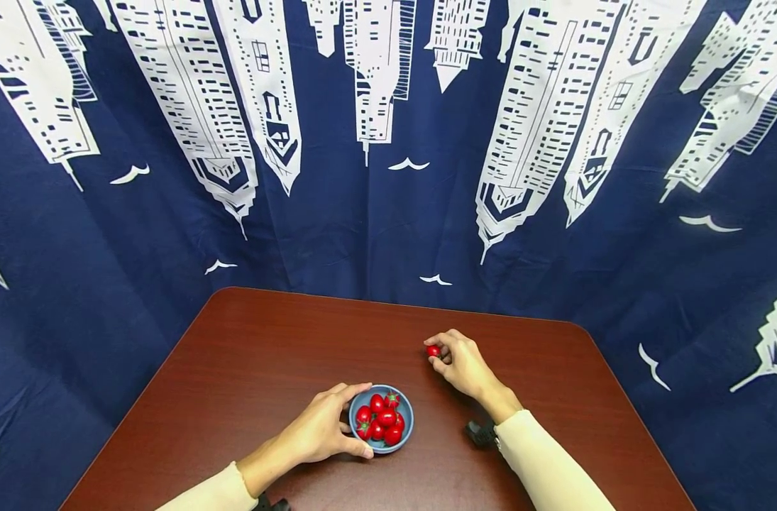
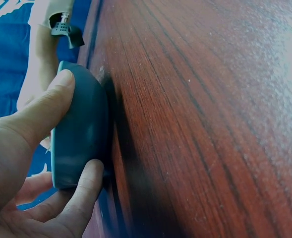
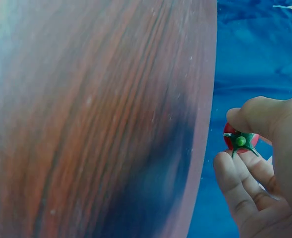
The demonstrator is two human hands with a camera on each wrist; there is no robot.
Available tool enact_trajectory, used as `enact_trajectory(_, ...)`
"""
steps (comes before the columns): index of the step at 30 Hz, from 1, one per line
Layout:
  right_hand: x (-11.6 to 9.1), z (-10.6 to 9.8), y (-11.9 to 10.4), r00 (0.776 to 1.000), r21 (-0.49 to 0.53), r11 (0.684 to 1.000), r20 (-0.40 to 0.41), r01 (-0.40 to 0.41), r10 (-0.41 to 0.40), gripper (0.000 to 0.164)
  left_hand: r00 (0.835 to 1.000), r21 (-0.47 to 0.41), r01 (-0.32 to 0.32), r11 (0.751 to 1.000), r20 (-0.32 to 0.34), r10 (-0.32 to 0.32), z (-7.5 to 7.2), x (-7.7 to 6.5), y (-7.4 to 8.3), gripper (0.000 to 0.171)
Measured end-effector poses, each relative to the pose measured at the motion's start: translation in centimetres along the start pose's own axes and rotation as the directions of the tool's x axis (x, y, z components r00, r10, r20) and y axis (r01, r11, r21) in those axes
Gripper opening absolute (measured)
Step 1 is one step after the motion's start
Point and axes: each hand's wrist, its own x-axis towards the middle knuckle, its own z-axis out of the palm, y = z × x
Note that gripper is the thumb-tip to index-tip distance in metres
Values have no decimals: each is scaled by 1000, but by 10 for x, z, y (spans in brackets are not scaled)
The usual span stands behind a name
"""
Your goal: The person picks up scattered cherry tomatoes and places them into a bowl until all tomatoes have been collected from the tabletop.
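Observation:
A small blue bowl (image 1: 406, 427) stands near the front of a dark red-brown table (image 1: 267, 355) and holds several red cherry tomatoes (image 1: 382, 416). My left hand (image 1: 327, 426) grips the bowl's left side, thumb and fingers round its wall (image 2: 81, 134). My right hand (image 1: 461, 362) is beyond the bowl to the right and pinches one red cherry tomato (image 1: 433, 350) with a green stem (image 3: 240, 141) between thumb and fingertips, just above the table.
A dark blue curtain (image 1: 388, 213) with white skyscrapers and birds surrounds the table on the far side and both flanks. The table's far corners are rounded. A black wrist camera mount (image 1: 480, 433) sits at my right sleeve.

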Motion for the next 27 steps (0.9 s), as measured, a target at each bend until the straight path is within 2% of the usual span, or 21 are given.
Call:
enact_trajectory(16, -9, -4, -33, 996, 8, 996, 0, 91, -91, 33, 1000, 0, -17, 1000, -4, 17, -1, 4, 1, 109)
enact_trajectory(27, -15, -3, -58, 982, 18, 982, 4, 189, -189, 35, 1000, 8, -15, 1000, -4, 15, -1, 2, 3, 108)
